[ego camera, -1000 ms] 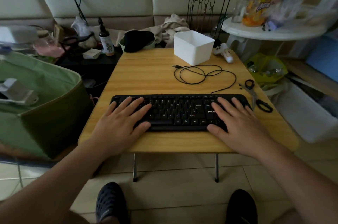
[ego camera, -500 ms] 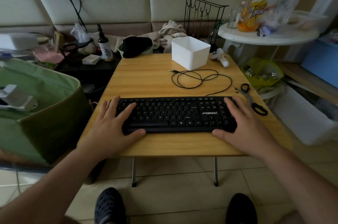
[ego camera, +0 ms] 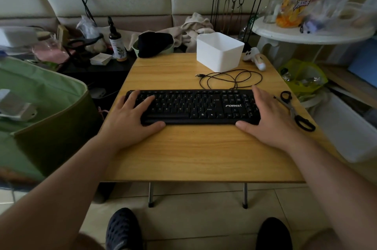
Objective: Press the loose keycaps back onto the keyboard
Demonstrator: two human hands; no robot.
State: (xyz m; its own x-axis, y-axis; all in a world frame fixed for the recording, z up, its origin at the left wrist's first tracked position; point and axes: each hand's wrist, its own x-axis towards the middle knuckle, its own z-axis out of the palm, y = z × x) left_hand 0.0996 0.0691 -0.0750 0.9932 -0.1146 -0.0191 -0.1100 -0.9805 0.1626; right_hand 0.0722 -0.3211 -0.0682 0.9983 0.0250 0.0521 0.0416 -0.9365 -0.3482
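A black keyboard (ego camera: pixel 195 107) lies across the middle of the small wooden table (ego camera: pixel 193 154). My left hand (ego camera: pixel 130 119) covers its left end, fingers on the keys and thumb against the front edge. My right hand (ego camera: pixel 269 119) grips the right end the same way, over the number pad. No loose keycaps show on the table. All visible rows of keys look filled, though the keys under my hands are hidden.
The keyboard's coiled cable (ego camera: pixel 230 78) lies behind it, in front of a white box (ego camera: pixel 220 54) whose inside is hidden. Black-handled scissors (ego camera: pixel 295 113) lie by my right hand. A green fabric bin (ego camera: pixel 40 107) stands to the left, and a cluttered white round table (ego camera: pixel 306 33) at the back right.
Both hands slid outward from the keys to the keyboard's two ends. The keyboard now sits farther from the table's front edge.
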